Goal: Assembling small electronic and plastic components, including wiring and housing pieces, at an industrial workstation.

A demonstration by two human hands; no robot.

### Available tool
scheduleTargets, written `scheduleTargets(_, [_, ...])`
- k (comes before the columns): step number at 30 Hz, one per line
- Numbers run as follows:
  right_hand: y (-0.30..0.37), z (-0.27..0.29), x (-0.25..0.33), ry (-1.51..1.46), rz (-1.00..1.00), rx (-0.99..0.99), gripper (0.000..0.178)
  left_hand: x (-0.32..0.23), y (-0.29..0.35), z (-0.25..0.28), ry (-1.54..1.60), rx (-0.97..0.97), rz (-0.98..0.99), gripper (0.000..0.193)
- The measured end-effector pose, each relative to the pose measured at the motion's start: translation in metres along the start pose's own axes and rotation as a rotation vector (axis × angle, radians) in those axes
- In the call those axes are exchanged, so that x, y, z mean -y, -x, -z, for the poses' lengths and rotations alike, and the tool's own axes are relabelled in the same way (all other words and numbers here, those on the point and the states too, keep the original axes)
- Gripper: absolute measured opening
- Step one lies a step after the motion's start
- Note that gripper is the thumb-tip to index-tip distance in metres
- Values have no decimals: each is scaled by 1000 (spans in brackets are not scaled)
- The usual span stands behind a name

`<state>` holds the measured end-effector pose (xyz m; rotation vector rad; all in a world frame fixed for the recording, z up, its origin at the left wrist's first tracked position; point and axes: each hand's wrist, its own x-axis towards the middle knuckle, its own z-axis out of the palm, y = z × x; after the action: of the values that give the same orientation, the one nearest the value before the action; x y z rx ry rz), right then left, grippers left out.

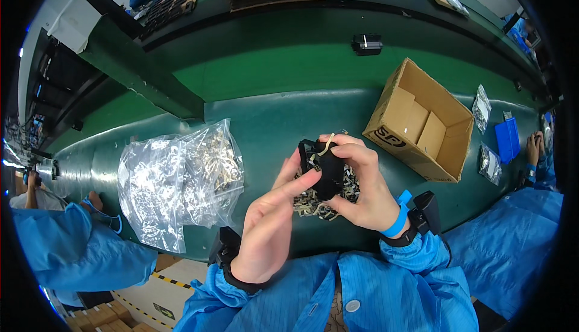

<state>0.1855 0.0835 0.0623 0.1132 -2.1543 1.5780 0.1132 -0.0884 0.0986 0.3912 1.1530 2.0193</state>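
Observation:
My right hand (365,190) grips a black plastic housing (333,172) from its right side, held above the bench in front of me. A thin cream flex cable (329,143) with a small dark connector end lies across the housing's upper part. My left hand (268,217) is closed at the housing's left edge, one digit pressing by the cable's connector and the other fingers partly hidden behind. Below the housing is a pile of small flex-cable parts (310,207), partly covered by my hands.
Clear plastic bags (175,181) of similar parts lie to the left. An open cardboard box (386,124) stands at the right, beyond it small bags (490,164) and a blue bin (507,140). Another black housing (367,44) sits on the far green strip. People in blue sleeves work on both sides.

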Motion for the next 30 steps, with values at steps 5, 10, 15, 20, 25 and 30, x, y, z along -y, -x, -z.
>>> scheduleTargets(5, [-3, -1, 6, 11, 2, 38, 75, 2, -4, 12, -400, -41, -178, 31])
scheduleTargets(10, [-3, -4, 8, 56, 47, 62, 74, 2, -12, 16, -537, -102, -238, 21])
scheduleTargets(15, [1, -19, 9, 72, 39, 28, 73, 17, -17, 16, -329, -183, -262, 8])
scheduleTargets(20, [2, -19, 17, 35, -18, 4, 63, 20, -19, 8, -119, -179, -220, 5])
scheduleTargets(25, [6, -14, 14, -295, -177, -60, 33, 19, -17, 9, -202, -160, -139, 4])
scheduleTargets(30, [0, -14, 22, -468, -310, -91, 24, 19, -18, 13, -346, -116, -132, 6])
